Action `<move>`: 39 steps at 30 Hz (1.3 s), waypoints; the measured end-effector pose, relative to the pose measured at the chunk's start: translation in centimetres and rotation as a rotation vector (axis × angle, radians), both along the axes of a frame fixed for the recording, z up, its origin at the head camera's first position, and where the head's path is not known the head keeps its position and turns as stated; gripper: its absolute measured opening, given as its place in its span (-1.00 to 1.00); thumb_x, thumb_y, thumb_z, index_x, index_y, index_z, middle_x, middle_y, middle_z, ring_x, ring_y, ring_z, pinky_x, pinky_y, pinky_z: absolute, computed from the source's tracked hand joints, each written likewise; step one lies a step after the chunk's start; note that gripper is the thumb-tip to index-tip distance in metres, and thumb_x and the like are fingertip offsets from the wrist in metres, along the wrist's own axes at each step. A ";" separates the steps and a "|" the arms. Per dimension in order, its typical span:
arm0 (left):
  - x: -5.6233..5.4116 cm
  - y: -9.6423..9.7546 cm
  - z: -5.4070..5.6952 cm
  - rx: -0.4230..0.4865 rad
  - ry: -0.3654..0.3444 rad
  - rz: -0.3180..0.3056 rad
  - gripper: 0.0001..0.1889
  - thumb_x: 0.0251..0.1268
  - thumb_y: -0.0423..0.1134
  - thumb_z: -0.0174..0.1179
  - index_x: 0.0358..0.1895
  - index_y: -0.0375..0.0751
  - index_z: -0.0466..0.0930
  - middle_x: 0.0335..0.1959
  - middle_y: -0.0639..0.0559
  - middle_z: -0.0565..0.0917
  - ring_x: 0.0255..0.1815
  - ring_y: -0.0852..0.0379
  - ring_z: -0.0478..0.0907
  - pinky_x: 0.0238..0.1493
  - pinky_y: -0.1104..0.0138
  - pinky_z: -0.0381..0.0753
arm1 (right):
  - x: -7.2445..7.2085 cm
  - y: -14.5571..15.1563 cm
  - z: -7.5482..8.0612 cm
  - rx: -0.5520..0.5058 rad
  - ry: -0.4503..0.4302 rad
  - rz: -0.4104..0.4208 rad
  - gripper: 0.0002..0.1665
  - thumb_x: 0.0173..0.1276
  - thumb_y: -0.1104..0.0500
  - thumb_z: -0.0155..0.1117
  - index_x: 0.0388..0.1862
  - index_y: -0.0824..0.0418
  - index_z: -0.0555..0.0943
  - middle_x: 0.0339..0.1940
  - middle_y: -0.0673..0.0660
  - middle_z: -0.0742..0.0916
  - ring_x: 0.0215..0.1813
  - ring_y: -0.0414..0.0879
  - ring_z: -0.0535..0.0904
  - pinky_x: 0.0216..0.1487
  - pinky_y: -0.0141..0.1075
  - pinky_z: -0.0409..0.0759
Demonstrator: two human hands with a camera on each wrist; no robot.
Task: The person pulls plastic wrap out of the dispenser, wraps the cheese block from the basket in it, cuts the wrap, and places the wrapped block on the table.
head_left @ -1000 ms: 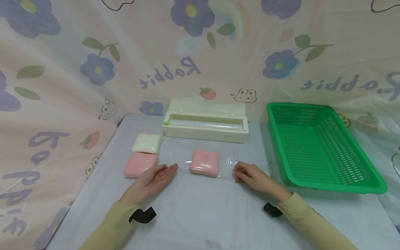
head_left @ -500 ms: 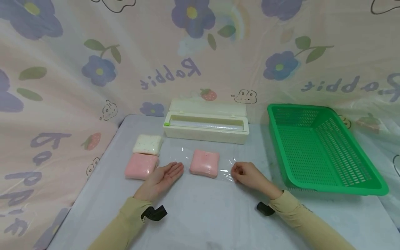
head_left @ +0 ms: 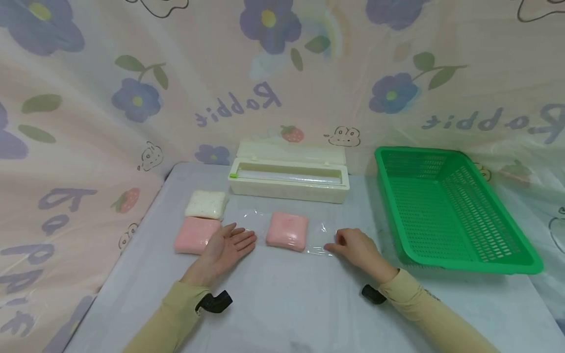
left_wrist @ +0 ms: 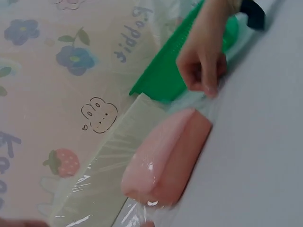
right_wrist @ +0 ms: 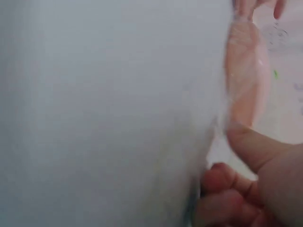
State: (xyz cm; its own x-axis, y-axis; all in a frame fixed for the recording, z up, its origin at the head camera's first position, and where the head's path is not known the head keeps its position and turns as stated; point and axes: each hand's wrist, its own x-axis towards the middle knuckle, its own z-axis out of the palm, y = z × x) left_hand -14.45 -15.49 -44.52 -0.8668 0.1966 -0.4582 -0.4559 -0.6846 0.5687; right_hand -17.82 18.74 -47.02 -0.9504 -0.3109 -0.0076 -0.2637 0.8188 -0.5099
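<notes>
A pink square block point(head_left: 287, 231) with rounded edges lies on the table at the middle, with clear plastic wrap point(head_left: 315, 235) around it and spreading to both sides. My left hand point(head_left: 225, 252) is on its left, palm up with the fingers extended toward the wrap. To the right, my right hand point(head_left: 357, 250) has its fingers curled and thumb extended, holding the wrap's right edge; the wrap runs from the block to these fingertips in the left wrist view. Another pink block point(head_left: 196, 235) and a white speckled block point(head_left: 206, 204) lie at the left, the pink one partly behind my left hand.
Behind the block stands a long cream plastic-wrap box point(head_left: 289, 190), lid raised, with a clear roll point(head_left: 289, 176) inside. A large green plastic basket point(head_left: 441, 220) sits at the right. Patterned cloth point(head_left: 176, 108) hangs along the back and left side of the table.
My left hand has shifted slightly right and its fingers have spread. My right hand has moved a little left, its thumb now straighter and apart from the index finger. The blocks stay put.
</notes>
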 end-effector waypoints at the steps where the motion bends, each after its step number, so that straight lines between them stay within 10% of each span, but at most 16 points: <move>1: 0.2 -0.1 0.2 -0.050 0.025 -0.017 -0.49 0.54 -0.24 -0.22 0.35 -0.49 -0.12 0.39 -0.50 0.04 0.42 -0.32 0.06 0.41 0.02 0.14 | -0.1 0.1 0.1 -0.022 0.008 0.008 -0.60 0.25 -0.05 0.38 -0.63 0.09 0.45 -0.76 -0.08 0.37 -0.61 -0.19 0.27 -0.62 -0.37 0.22; 6: 0.5 -0.2 0.9 -0.525 0.273 -0.178 -0.59 0.47 -0.32 -0.05 0.22 -0.56 0.25 0.23 -0.38 0.36 0.26 -0.23 0.38 0.28 0.07 0.39 | -0.5 -0.4 1.6 -0.123 0.143 0.094 -0.82 0.37 0.07 0.27 -0.28 0.18 0.63 -0.47 -0.04 0.62 -0.39 -0.16 0.52 -0.39 -0.28 0.55; 11: -0.2 0.6 1.2 -1.128 0.692 -0.383 -0.61 0.34 -0.23 0.19 0.17 -0.33 0.53 0.17 -0.19 0.54 0.19 -0.05 0.47 0.21 0.07 0.46 | -0.6 -2.1 2.7 -0.085 0.212 0.287 -0.47 0.29 0.06 0.35 0.17 0.26 0.53 0.11 0.14 0.60 0.12 0.03 0.53 0.09 -0.09 0.57; 17: -1.3 1.8 1.0 -1.429 1.110 -0.603 -0.44 0.25 -0.19 0.29 0.30 -0.28 0.42 0.40 -0.15 0.29 0.41 -0.10 0.18 0.36 -0.01 0.24 | -0.4 -4.2 2.1 -0.015 0.252 0.403 -0.25 0.16 0.05 0.47 0.30 0.24 0.44 0.30 0.24 0.48 0.25 0.13 0.44 0.19 -0.04 0.51; 24: -2.5 2.3 0.4 -1.621 1.221 -0.738 -0.36 0.10 -0.22 0.41 0.30 -0.21 0.44 0.41 -0.08 0.29 0.43 -0.05 0.16 0.37 0.09 0.24 | -0.4 -5.3 1.2 0.048 0.261 0.479 -0.16 0.09 -0.01 0.52 0.30 0.26 0.43 0.32 0.29 0.46 0.28 0.16 0.42 0.24 -0.03 0.45; 34: -3.4 3.6 -0.7 -1.710 1.324 -0.603 -0.61 0.06 -0.43 0.37 0.03 -0.25 0.62 0.07 -0.08 0.61 0.17 -0.06 0.49 0.22 0.17 0.45 | -1.9 -5.6 0.6 0.076 0.350 0.536 -0.32 0.06 0.15 0.54 0.16 0.25 0.49 0.18 0.18 0.55 0.18 0.06 0.49 0.18 -0.13 0.51; 39: -3.2 3.7 -0.1 -1.643 1.256 -0.597 -0.65 0.10 -0.37 0.36 0.00 -0.17 0.58 -0.17 0.07 0.64 -0.12 0.12 0.56 0.00 0.27 0.56 | -2.6 -4.8 1.4 -0.046 0.207 0.561 -0.40 0.13 0.24 0.40 0.18 0.25 0.48 0.13 0.06 0.58 0.18 -0.08 0.48 0.22 -0.21 0.47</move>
State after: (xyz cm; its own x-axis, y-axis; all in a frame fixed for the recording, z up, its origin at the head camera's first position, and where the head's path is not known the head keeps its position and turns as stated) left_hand -17.67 -11.75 -44.58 -0.7699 0.6175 0.1612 0.6169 0.6552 0.4361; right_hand -20.39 13.92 -45.66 -0.6212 -0.7614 0.1853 -0.7470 0.5041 -0.4334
